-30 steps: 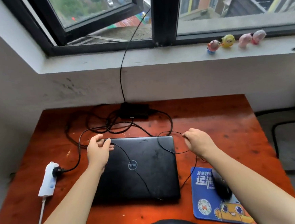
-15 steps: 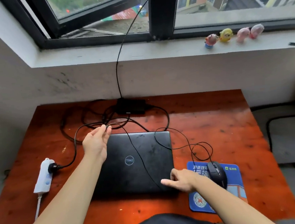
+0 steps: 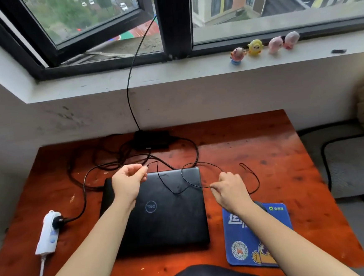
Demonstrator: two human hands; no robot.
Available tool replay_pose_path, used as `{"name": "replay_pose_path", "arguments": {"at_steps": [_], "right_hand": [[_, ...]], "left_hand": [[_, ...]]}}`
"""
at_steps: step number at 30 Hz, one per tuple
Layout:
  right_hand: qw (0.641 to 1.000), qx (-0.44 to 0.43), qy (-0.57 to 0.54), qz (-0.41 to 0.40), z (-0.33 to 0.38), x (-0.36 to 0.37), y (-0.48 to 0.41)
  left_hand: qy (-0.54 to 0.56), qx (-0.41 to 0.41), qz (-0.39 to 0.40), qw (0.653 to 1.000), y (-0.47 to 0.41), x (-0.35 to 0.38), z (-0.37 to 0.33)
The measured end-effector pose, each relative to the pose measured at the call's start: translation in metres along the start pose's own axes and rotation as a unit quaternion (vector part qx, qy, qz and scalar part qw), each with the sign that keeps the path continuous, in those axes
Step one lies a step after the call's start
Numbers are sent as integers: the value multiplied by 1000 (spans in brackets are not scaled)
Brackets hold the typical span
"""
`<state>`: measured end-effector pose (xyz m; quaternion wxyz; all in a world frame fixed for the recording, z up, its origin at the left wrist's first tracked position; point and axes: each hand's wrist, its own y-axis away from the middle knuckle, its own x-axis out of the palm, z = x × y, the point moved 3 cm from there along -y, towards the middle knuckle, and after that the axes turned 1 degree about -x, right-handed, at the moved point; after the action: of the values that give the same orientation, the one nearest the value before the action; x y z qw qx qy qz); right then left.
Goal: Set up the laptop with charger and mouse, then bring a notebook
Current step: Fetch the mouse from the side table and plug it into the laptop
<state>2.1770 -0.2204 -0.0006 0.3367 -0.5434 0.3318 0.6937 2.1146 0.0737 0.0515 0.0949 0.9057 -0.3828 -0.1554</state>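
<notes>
A closed black laptop point(image 3: 167, 213) lies in the middle of the red-brown desk point(image 3: 265, 153). My left hand point(image 3: 129, 182) hovers over its far left corner, pinching the end of the thin black mouse cable point(image 3: 174, 191). My right hand point(image 3: 229, 189) pinches the same cable just right of the laptop, where it loops. The black mouse point(image 3: 261, 205) sits on the blue mouse pad point(image 3: 241, 237), mostly hidden behind my right wrist. The black charger brick point(image 3: 152, 140) lies at the desk's back edge, and its plug point(image 3: 58, 221) sits in the white power strip point(image 3: 48, 233).
Tangled black charger cords point(image 3: 104, 163) cover the desk's back left. A cable point(image 3: 132, 76) runs up over the sill and out of the open window. Several small toy figures point(image 3: 263, 45) stand on the windowsill. A grey cushion point(image 3: 353, 163) lies right of the desk.
My right hand left the laptop's front edge and rose to the cable loop on the right, pinching it. My left hand kept the cable end and lifted it slightly.
</notes>
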Motion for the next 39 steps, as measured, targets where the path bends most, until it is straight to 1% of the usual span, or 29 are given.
{"name": "replay_pose_path", "arguments": {"at_steps": [3, 5, 7, 9, 12, 13, 14, 15, 17, 19, 21, 24, 25, 28, 30, 32, 36, 38, 39], "right_hand": [[996, 14, -9, -89, -4, -17, -21], [986, 41, -71, -145, -4, -29, -39], [963, 84, -164, -198, 0, -37, -56], [932, 107, -251, -240, 11, -40, -72], [885, 110, -341, -296, 31, -44, -90], [881, 109, -352, -296, 40, -42, -97], [888, 108, -350, -277, 43, -38, -100], [906, 107, -333, -236, 48, -31, -103], [942, 117, -287, -126, 53, -7, -103], [956, 143, -251, -47, 58, 17, -96], [962, 162, -218, 1, 66, 38, -89], [960, 192, -201, 29, 82, 60, -86], [959, 205, -195, 23, 90, 65, -88], [957, 229, -176, -33, 95, 65, -93], [961, 238, -139, -33, 92, 64, -104], [958, 261, -119, -4, 85, 62, -116], [948, 295, -74, 95, 73, 64, -132], [933, 327, -90, 121, 76, 67, -135], [931, 335, -87, 119, 78, 64, -135]], "left_hand": [[-101, -11, -12, 995, 12, -17, 18], [-118, -31, -35, 992, 17, -29, 28], [-118, -47, -57, 990, 23, -42, 37], [-142, -57, -73, 986, 28, -58, 47], [-172, -48, -96, 979, 26, -85, 54], [-171, -46, -102, 979, 21, -96, 55], [-172, -47, -102, 979, 17, -102, 56], [-173, -50, -97, 979, 11, -109, 57], [-178, -59, -81, 979, -1, -119, 60], [-182, -65, -65, 979, -15, -128, 64], [-193, -71, -44, 978, -30, -136, 72], [-195, -92, 6, 976, -49, -145, 86], [-192, -104, 22, 976, -56, -149, 91], [-179, -139, 61, 972, -70, -156, 100], [-177, -151, 73, 970, -79, -163, 103], [-180, -148, 78, 969, -89, -169, 103], [-181, -144, 71, 970, -108, -175, 104], [-188, -155, 66, 968, -118, -177, 109], [-185, -158, 56, 968, -120, -175, 110]]}}
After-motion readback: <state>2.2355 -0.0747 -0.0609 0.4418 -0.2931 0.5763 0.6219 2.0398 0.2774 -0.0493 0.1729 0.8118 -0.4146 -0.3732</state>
